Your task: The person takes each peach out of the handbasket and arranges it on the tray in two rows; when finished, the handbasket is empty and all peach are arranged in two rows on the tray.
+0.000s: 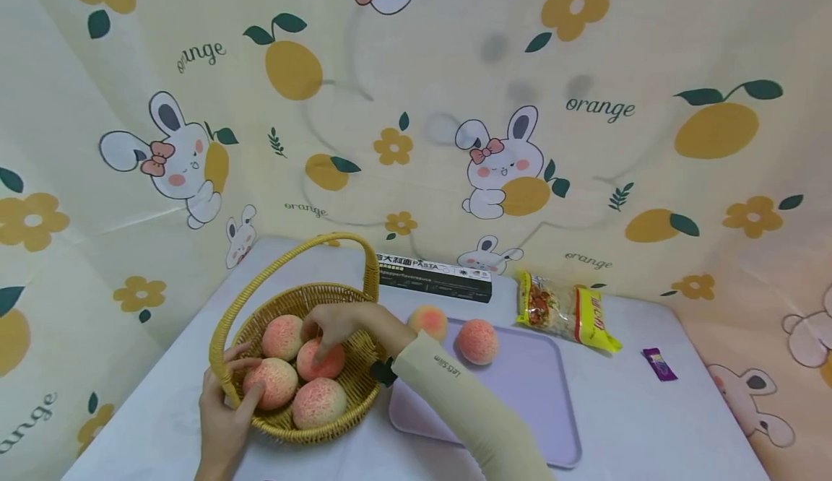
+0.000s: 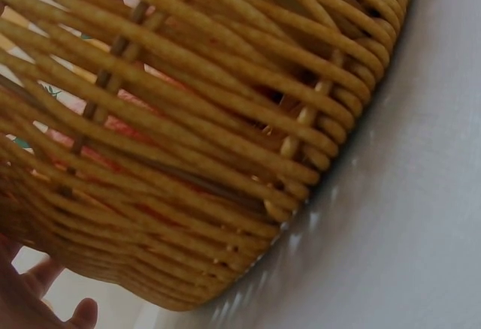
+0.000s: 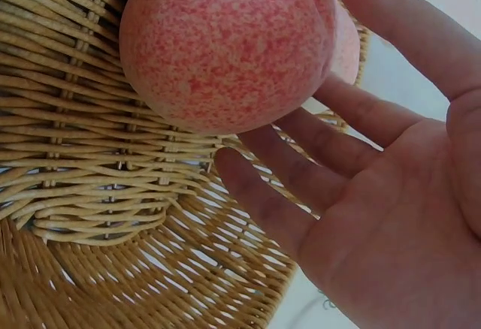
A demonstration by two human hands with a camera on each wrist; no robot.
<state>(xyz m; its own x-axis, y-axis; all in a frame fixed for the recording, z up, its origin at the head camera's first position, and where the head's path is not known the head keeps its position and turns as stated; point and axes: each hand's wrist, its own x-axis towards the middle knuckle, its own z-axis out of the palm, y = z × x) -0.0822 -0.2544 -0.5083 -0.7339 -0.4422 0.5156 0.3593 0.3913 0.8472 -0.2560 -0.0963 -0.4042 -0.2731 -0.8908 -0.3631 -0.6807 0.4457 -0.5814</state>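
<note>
A woven yellow basket (image 1: 300, 296) with a tall handle stands on the table and holds several pink peaches. My left hand (image 1: 232, 391) grips the basket's near-left rim, thumb against one peach (image 1: 274, 380). In the left wrist view the basket wall (image 2: 188, 156) fills the frame, with my left hand (image 2: 45, 306) at the bottom corner. My right hand (image 1: 327, 328) reaches into the basket, its fingers laid on the middle peach (image 1: 320, 364). The right wrist view shows that peach (image 3: 225, 43) resting against the nearly straight fingers (image 3: 331, 141) of my right hand over the basket's weave (image 3: 98, 194).
A lilac tray (image 1: 533, 394) lies right of the basket with two more peaches (image 1: 477, 341) at its far edge. Behind it are a black pasta box (image 1: 435, 276), a noodle packet (image 1: 562, 310) and a small purple sachet (image 1: 659, 364). Printed cloth walls surround the table.
</note>
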